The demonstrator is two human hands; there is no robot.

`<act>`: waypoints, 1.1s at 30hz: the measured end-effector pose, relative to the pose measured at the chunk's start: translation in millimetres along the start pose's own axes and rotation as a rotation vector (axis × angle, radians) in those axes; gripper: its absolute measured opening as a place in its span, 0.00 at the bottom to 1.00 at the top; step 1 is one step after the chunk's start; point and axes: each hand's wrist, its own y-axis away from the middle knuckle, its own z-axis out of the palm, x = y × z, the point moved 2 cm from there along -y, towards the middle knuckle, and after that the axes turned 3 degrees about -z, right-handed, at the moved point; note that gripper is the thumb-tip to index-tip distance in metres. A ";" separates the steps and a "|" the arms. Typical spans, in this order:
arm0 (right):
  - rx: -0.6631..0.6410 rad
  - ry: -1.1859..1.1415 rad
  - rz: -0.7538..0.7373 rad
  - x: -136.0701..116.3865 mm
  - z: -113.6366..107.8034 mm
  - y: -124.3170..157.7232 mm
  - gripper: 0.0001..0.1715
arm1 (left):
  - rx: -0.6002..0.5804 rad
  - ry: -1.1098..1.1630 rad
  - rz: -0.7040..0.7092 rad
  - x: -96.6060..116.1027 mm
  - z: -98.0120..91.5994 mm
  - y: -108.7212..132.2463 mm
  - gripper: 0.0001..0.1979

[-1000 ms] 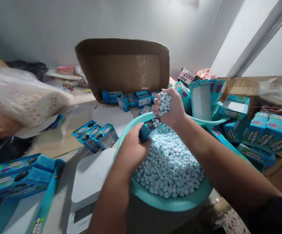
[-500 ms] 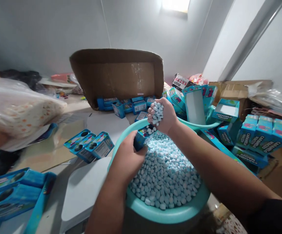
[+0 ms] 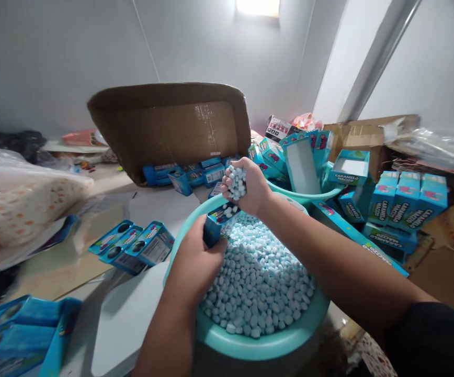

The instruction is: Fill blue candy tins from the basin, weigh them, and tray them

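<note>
My left hand grips a small blue candy box, tilted over the near rim area of a turquoise tub. Just above the box's opening, my right hand is cupped around a handful of pale blue candies. A few candies lie at the mouth of the box. Below both hands the tub holds a large heap of loose candies. What is deeper inside the box is hidden.
Three blue boxes lie left of the tub beside a white scale-like device. Behind stands a cardboard carton with more boxes. To the right are a second tub and upright blue boxes. A plastic bag sits at left.
The whole view has shifted, so things appear farther left. Both hands keep their holds, with the candy handful still above the box opening.
</note>
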 end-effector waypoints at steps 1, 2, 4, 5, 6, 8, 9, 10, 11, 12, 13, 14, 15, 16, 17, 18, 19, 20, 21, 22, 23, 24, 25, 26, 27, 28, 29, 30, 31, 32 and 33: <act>0.000 -0.002 0.005 0.2 0.1 0.1 0.13 | -0.003 0.004 0.002 -0.2 0.0 0.2 0.14; 0.002 -0.005 0.010 0.3 0.2 0.2 0.13 | -0.006 0.010 0.005 -0.6 0.1 0.4 0.14; 0.007 -0.013 0.020 0.4 0.1 0.1 0.12 | -0.007 0.017 0.011 -2.0 0.3 0.5 0.15; 0.008 -0.015 0.023 0.4 0.1 0.0 0.12 | -0.008 0.017 0.011 -2.7 0.4 0.4 0.15; 0.007 -0.016 0.024 0.4 0.1 -0.1 0.12 | -0.006 0.014 0.009 -3.2 0.5 0.4 0.16; 0.003 -0.013 0.023 0.4 0.0 -0.2 0.12 | -0.003 0.012 0.005 -3.4 0.7 0.3 0.16; 0.000 -0.011 0.022 0.4 0.0 -0.3 0.12 | -0.001 0.011 0.006 -3.0 0.7 0.4 0.16; -0.003 -0.010 0.020 0.6 0.0 -0.3 0.12 | 0.002 0.010 0.010 -2.4 0.6 0.4 0.15; -0.005 -0.012 0.019 0.7 0.0 -0.3 0.12 | 0.008 0.004 0.013 -1.7 0.5 0.5 0.14; -0.006 -0.015 0.020 0.9 0.2 -0.3 0.12 | 0.013 -0.009 0.012 -1.2 0.3 0.5 0.14; -0.002 -0.018 0.021 1.1 0.3 -0.2 0.12 | 0.018 -0.020 0.008 -0.9 0.3 0.4 0.13; 0.004 -0.018 0.021 1.3 0.5 -0.1 0.12 | 0.021 -0.026 0.006 -0.9 0.4 0.3 0.13; 0.013 -0.017 0.021 1.3 0.7 0.1 0.12 | 0.020 -0.026 0.005 -1.0 0.6 0.2 0.14; 0.022 -0.014 0.019 1.3 0.8 0.2 0.11 | 0.015 -0.019 0.005 -1.4 0.9 0.1 0.15; 0.027 -0.010 0.016 1.2 0.9 0.4 0.11 | 0.009 -0.007 0.005 -1.8 1.3 -0.1 0.16; 0.030 -0.006 0.012 1.1 0.9 0.6 0.11 | 0.005 0.006 0.009 -2.2 1.7 -0.1 0.16; 0.029 -0.003 0.007 1.0 0.9 0.7 0.11 | 0.001 0.015 0.013 -2.5 2.0 -0.1 0.17; 0.023 0.000 0.002 0.8 0.9 0.8 0.11 | 0.000 0.016 0.016 -2.7 2.2 -0.1 0.16; 0.018 0.002 -0.004 0.6 0.8 0.9 0.10 | 0.002 0.012 0.016 -2.8 2.2 -0.1 0.16; 0.010 0.002 -0.010 0.5 0.8 0.9 0.10 | 0.003 0.003 0.016 -2.8 2.1 0.0 0.16; 0.001 0.003 -0.015 0.3 0.8 1.0 0.10 | 0.005 -0.008 0.014 -2.7 2.0 0.0 0.16; -0.010 0.005 -0.016 0.2 0.9 1.1 0.09 | 0.006 -0.016 0.011 -2.5 1.7 0.0 0.16; -0.020 0.006 -0.017 0.2 1.1 1.1 0.09 | 0.008 -0.021 0.005 -2.3 1.5 0.1 0.17; -0.028 0.008 -0.018 0.2 1.4 1.2 0.10 | 0.007 -0.023 0.000 -2.2 1.4 0.1 0.17; -0.034 0.010 -0.021 0.2 1.5 1.2 0.10 | 0.006 -0.024 -0.003 -2.0 1.3 0.2 0.17; -0.039 0.010 -0.025 0.3 1.6 1.2 0.10 | 0.007 -0.027 -0.003 -1.8 1.2 0.3 0.17; -0.042 0.011 -0.030 0.4 1.6 1.3 0.11 | 0.009 -0.033 -0.003 -1.6 1.2 0.5 0.17; -0.044 0.011 -0.037 0.5 1.5 1.3 0.11 | 0.012 -0.037 0.002 -1.3 1.1 0.7 0.17; -0.047 0.013 -0.042 0.7 1.3 1.3 0.13 | 0.016 -0.040 0.011 -1.0 1.1 1.0 0.17; -0.047 0.016 -0.046 0.9 1.0 1.4 0.14 | 0.019 -0.043 0.020 -0.7 1.0 1.2 0.17; -0.041 0.018 -0.049 1.0 0.5 1.4 0.15 | 0.019 -0.046 0.024 -0.4 0.9 1.5 0.17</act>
